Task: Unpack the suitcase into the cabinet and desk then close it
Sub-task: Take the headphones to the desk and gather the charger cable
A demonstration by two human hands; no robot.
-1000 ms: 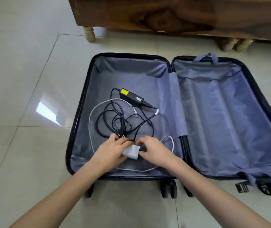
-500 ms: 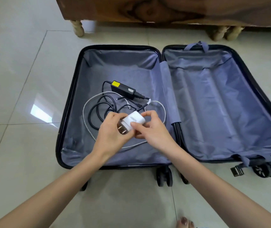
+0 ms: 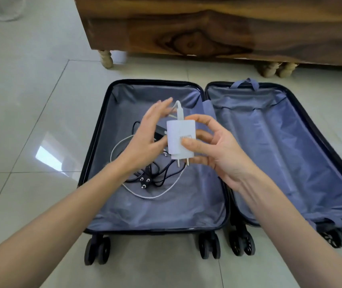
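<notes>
Right hand (image 3: pixel 218 154) pinching white charger (image 3: pixel 179 136) (prongs down), left hand (image 3: pixel 145 138) splayed, perhaps touching it, within suitcase (image 3: pixel 155 81) rim

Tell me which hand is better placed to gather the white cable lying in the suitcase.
Probably left. The left hand is open and free, above the white cable; the right hand grips the white charger.

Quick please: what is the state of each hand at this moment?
Left hand: open, fingers straight, beside the white charger.
Right hand: holding the white charger between thumb and fingers.
</notes>
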